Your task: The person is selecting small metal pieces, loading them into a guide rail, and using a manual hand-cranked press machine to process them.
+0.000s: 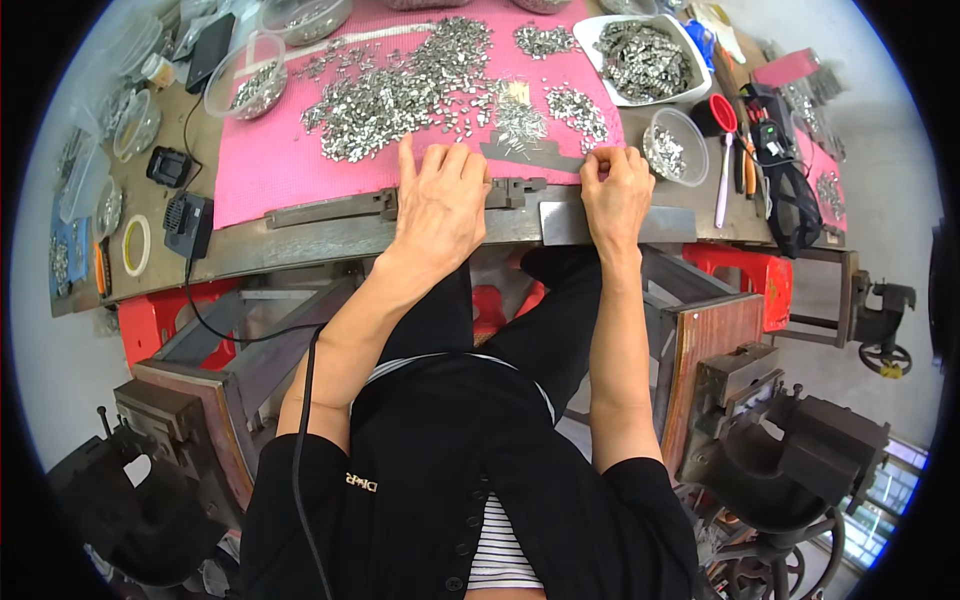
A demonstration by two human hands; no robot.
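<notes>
My left hand [440, 195] rests over a long dark metal bar fixture [335, 208] at the table's front edge. Its index finger points toward a heap of small shiny metal pieces [385, 105]; the other fingers curl down, and whatever lies under them is hidden. To its right, my right hand [616, 190] is closed in a pinch by the end of a dark flat metal strip [540, 158]. What its fingertips hold is too small to make out. Thin silvery pins [520, 125] lie heaped against the strip. Below the right hand, a grey metal plate [570, 224] lies along the edge.
A pink mat [260, 180] covers the table. A white tub of metal parts [645, 60], a clear round tub [675, 150] and a red cup [713, 115] stand right. Left are a clear container [250, 80] and black adapter [186, 224]. A black cable [305, 400] crosses my left arm.
</notes>
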